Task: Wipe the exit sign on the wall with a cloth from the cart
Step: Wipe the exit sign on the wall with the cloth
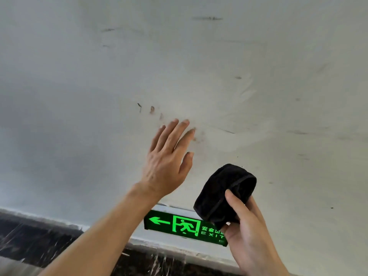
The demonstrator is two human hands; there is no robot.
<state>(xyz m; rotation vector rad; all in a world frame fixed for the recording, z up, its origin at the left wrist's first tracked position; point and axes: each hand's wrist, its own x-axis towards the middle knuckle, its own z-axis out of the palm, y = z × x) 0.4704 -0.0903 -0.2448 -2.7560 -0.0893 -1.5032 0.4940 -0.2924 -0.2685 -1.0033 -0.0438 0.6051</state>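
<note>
With the left hand (166, 166) open and flat against the wall (278, 96) and the right hand (247, 226) gripping the folded black cloth (223, 192) just above the green exit sign (179, 226), lower the cloth and wipe with even pressure

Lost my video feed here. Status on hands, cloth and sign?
Left hand open, flat toward wall. Right hand holding black cloth, folded. Cloth overlaps right end of lit exit sign; contact unclear. Nothing else blocking.
</note>
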